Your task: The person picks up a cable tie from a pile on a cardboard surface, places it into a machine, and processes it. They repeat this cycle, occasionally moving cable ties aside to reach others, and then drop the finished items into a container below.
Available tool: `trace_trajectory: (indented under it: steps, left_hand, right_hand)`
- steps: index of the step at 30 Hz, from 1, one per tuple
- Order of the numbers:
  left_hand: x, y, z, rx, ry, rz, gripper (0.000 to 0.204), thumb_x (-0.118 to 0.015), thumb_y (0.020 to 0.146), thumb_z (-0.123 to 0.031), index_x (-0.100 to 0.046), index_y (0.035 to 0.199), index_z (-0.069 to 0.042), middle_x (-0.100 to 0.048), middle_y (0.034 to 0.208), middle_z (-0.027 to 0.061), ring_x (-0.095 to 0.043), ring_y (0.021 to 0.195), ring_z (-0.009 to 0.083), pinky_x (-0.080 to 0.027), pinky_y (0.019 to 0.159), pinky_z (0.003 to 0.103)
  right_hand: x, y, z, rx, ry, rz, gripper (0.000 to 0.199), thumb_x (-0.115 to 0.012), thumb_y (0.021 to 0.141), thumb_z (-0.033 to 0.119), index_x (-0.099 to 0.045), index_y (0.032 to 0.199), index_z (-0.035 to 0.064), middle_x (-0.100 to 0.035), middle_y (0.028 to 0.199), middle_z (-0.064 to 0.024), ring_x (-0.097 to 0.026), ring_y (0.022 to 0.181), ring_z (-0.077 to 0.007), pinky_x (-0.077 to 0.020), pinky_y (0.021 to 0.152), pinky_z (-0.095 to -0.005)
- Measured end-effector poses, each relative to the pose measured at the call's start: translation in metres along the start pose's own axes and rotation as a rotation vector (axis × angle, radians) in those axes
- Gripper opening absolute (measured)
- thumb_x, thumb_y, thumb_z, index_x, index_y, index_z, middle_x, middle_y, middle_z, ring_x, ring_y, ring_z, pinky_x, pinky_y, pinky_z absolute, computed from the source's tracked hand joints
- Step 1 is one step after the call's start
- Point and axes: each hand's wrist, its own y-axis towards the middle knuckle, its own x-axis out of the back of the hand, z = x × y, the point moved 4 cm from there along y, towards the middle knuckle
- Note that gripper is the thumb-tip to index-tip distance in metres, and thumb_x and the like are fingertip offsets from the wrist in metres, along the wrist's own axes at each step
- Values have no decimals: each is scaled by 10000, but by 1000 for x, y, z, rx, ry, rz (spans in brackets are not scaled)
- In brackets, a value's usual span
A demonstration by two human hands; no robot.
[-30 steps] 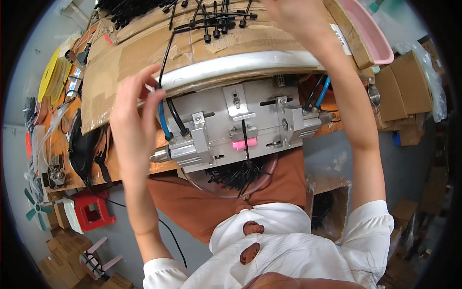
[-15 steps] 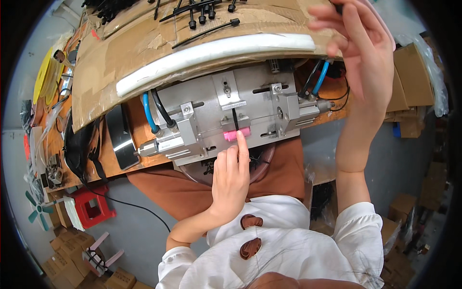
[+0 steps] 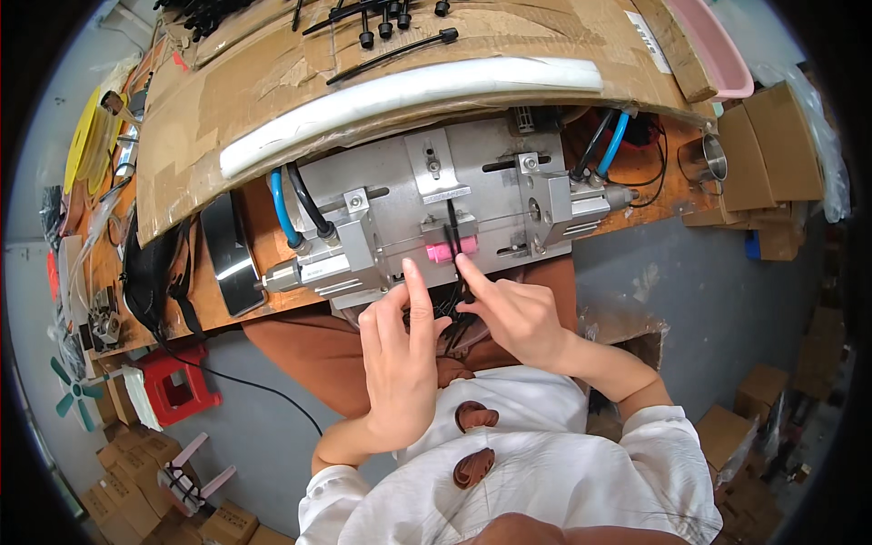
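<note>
A grey metal fixture [image 3: 400, 213] with air cylinders and blue and black hoses sits at the bench's front edge. At its middle is a pink block [image 3: 447, 249] with a black cable tie [image 3: 451, 227] standing through it. My left hand [image 3: 400, 350] is just below the block, index finger raised toward it, holding nothing that I can see. My right hand [image 3: 513, 313] points its index finger at the tie's lower end, touching the black strands beneath the fixture.
A sheet of cardboard [image 3: 300, 86] covers the bench, with a white foam strip [image 3: 409, 95] and loose black cable ties [image 3: 381, 32] on it. A pink tray [image 3: 713, 45] and a metal cup [image 3: 704, 159] sit at right. Cardboard boxes and a red stool [image 3: 177, 386] stand on the floor.
My right hand came down from the cardboard's far right edge to the pink block. My left hand stayed by the block, shifting slightly left and lower.
</note>
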Motion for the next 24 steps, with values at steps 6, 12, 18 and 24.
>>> trace_trajectory:
  steps: [6,12,18,24]
  left_hand:
    - [6,5,3,-13,1,-9,727,-734,691,-20,-452,1360,20,-546,1041,127,-496,911,275,-433,790,368]
    - [36,112,-2,-267,-41,-235,531,-667,789,-16,-517,1298,-3,-527,962,152,-513,882,309,-424,804,399]
    - [20,213,-13,-348,-8,-39,311,-648,865,-272,-573,939,20,-588,911,195,-564,848,387,-445,763,445]
    - [73,189,46,-122,-415,241,169,-648,879,-195,-598,909,-37,-537,782,1,-503,750,98,-404,680,242]
  right_hand:
    - [-5,2,1,-19,8,48,626,-736,757,99,-495,1324,-12,-519,607,-31,-553,531,-148,-434,460,-298]
    - [61,54,-4,195,-217,-16,443,-671,786,79,-600,1220,28,-603,730,-39,-596,576,-147,-473,477,-281]
    - [91,238,-81,181,-546,-154,169,-634,822,88,-659,981,37,-664,894,-170,-634,820,-343,-494,706,-404]
    - [60,227,-62,66,-417,236,172,-677,774,110,-648,902,-1,-659,867,-180,-633,792,-349,-487,695,-426]
